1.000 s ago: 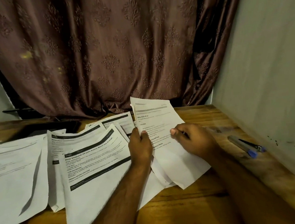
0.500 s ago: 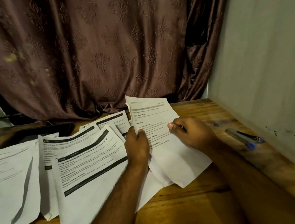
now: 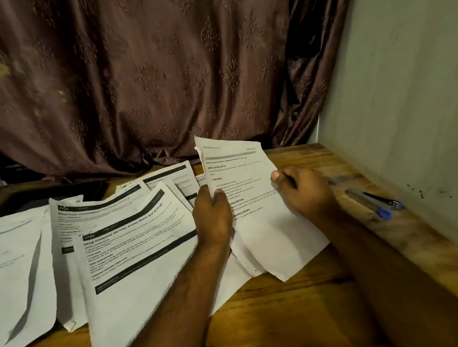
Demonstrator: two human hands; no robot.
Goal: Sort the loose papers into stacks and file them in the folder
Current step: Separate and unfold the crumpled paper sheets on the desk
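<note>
A home: brown patterned curtain (image 3: 144, 78) behind a wooden desk (image 3: 290, 320).

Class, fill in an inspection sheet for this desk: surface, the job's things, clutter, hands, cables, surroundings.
Surface: wooden desk, partly covered.
Job's things: held sheet, tilted up; spread papers overlapping at left; no folder identifiable.
Clutter: two pens by the wall.
Hands: left hand pinches the sheet's left edge; right hand holds its right edge.
Cables: nothing seen.
Surroundings: brown curtain behind; grey wall at right.
</note>
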